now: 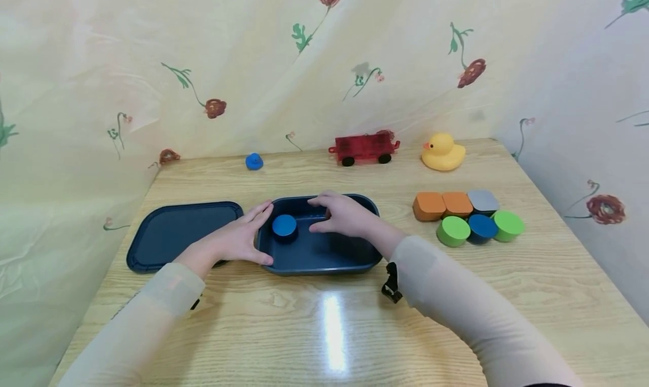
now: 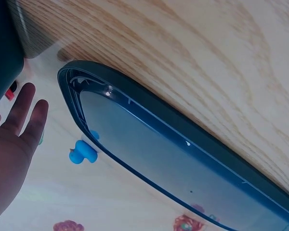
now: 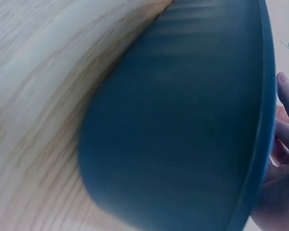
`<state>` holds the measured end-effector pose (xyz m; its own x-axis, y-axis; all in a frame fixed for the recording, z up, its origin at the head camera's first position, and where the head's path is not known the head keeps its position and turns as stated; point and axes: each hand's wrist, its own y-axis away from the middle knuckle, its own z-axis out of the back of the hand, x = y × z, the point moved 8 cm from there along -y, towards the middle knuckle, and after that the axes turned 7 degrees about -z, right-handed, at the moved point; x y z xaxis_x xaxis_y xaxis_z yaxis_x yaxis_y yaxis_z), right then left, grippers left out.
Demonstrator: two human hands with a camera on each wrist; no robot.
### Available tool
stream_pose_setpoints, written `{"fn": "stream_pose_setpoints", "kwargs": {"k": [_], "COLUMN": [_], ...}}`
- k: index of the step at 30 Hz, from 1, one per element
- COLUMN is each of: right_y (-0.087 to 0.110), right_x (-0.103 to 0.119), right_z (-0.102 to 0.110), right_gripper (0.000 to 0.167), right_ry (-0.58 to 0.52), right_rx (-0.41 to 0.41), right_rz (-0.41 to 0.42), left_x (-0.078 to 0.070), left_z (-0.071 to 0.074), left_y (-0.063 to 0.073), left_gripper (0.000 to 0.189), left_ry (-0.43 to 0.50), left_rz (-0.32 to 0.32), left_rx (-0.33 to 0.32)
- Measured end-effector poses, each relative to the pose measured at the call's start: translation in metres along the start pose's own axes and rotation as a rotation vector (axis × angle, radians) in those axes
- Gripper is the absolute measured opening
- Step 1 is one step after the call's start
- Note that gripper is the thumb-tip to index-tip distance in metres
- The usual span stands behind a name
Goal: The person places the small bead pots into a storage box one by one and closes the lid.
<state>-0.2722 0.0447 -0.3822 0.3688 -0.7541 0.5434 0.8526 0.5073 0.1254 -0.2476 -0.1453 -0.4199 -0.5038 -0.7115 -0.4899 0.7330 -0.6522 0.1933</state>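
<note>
A dark blue rectangular bin (image 1: 324, 271) with rounded corners sits mid-table, and a round blue block (image 1: 284, 226) is inside it near the left end. My left hand (image 1: 234, 238) lies at the bin's left end, thumb at the front corner and straight fingers along the rim. Over the bin's inside, my right hand (image 1: 346, 214) reaches in from the right, thumb and fingers spread apart with nothing between them. The right wrist view shows the bin's outer wall (image 3: 173, 125) large, hiding part of that hand.
Left of the bin lies a dark blue lid (image 1: 185, 232). To the right are orange blocks (image 1: 429, 206), a grey block (image 1: 483, 201), green blocks (image 1: 509, 225) and another blue block (image 1: 482, 229). Along the back stand a small blue duck (image 1: 254, 161), a red wagon (image 1: 364, 148) and a yellow duck (image 1: 443, 153).
</note>
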Motion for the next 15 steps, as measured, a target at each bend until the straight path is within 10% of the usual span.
{"fn": "stream_pose_setpoints", "kwargs": {"k": [15], "right_y": [0.033], "right_x": [-0.022], "right_z": [0.025], "right_gripper": [0.063], "right_ry": [0.005], "right_rx": [0.004], "right_rz": [-0.009], "left_x": [-0.001], "left_z": [0.001], "left_y": [0.0], "left_gripper": [0.117], "left_ry": [0.008], "left_rz": [-0.006], "left_rx": [0.0]}}
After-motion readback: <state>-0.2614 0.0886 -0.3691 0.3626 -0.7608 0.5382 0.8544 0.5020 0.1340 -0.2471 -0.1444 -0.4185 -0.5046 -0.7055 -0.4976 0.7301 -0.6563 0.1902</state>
